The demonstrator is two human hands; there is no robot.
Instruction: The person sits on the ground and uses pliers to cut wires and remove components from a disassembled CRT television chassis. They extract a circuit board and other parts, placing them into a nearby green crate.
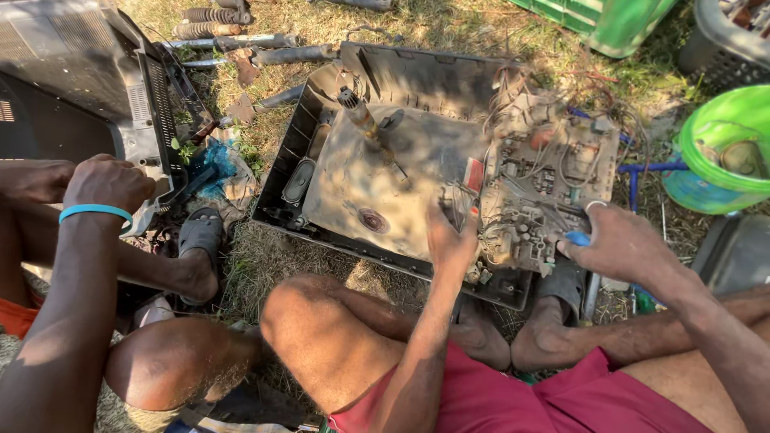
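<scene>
At far left a co-worker's fist [108, 183], with a blue wristband [96, 212], is clenched against the edge of a grey casing [88, 72]. Their sandalled foot [199, 240] rests on the grass.

In the middle a black shell [277, 188] lies open on the grass with one dusty picture tube [377, 176] face down in it, neck [361, 120] pointing up. One oval speaker [298, 181] sits in the shell's left wall.

The left hand [451, 236] reaches forward to the tube's right edge, where the circuit board [533, 192] begins. Its fingers [473, 218] are half curled and pinch at a small red-tipped piece among the wires; I cannot tell how firmly they grip it.

The board, one tangled unit of wires and parts, lies tilted over the shell's right side, between the two hands.

The right hand [622, 244] rests at the board's right edge. Its fingers [573, 248] are curled shut around a blue-handled tool [577, 238], which touches the board. A ring shows on one finger.

Two green tubs stand at right: one [722, 152] near the board, one [609, 24] at the top edge.
</scene>
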